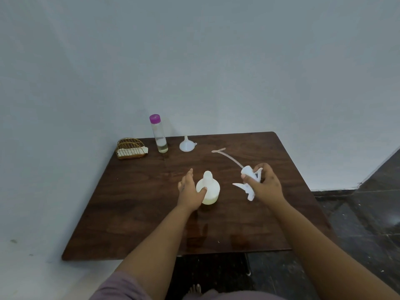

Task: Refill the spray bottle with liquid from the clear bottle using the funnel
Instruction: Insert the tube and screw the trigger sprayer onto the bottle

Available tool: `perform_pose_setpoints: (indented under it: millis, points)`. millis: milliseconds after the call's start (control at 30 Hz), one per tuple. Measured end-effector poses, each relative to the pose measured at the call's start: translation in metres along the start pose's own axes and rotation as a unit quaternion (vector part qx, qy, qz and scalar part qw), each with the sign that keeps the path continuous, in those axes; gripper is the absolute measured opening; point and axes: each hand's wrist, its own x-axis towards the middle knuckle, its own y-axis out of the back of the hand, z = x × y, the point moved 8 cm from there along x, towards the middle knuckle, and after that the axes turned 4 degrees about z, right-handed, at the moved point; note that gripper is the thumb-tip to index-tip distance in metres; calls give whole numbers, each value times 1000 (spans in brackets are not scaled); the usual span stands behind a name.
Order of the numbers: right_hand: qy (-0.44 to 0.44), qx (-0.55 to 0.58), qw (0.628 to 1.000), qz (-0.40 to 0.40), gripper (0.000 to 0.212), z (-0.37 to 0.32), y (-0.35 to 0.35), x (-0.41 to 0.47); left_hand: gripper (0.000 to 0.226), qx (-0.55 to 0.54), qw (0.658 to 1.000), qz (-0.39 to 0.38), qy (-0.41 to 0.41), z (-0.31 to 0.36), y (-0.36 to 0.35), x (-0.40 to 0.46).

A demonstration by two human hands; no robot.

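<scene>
The white spray bottle [210, 188] stands upright in the middle of the dark wooden table [151, 224], its neck uncovered. My left hand [190, 191] holds its body from the left, thumb across the front. My right hand [265, 182] grips the white spray head [249, 184], lifted off to the right of the bottle, with its thin dip tube [229, 158] trailing back and left over the table. At the table's far edge the clear bottle [159, 135] with a purple cap stands upright, a little liquid in its bottom. A white funnel [186, 145] sits mouth down just right of it.
A gold wire holder [131, 149] with white napkins sits at the far left corner. A pale wall runs close behind and to the left of the table. Dark tiled floor [357, 224] lies to the right and below the near edge.
</scene>
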Motion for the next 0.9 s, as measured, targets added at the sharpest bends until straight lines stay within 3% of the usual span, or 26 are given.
perform_pose_setpoints:
  millis: [67,133,233,333,667,800,900]
  points:
    - [-82,123,989,-13,31,4,0,-4,80,-24,1000,6,9,4,2,5]
    - [-138,278,949,-50,32,4,-5,-10,78,-36,999,10,10,10,5,12]
    - [-158,406,895,-95,13,-11,-1,-19,77,-38,999,13,13,14,8,25]
    - [-177,405,889,-117,13,-18,7,-25,76,-41,999,9,7,18,6,33]
    - [-221,383,893,-88,21,-1,25,-27,75,-27,999,-26,-21,12,-21,30]
    - [-228,413,873,-126,13,6,15,-29,69,-16,999,-31,-11,6,-25,32]
    - [-247,427,856,-153,23,8,8,-32,64,-11,999,-33,-10,5,-28,32]
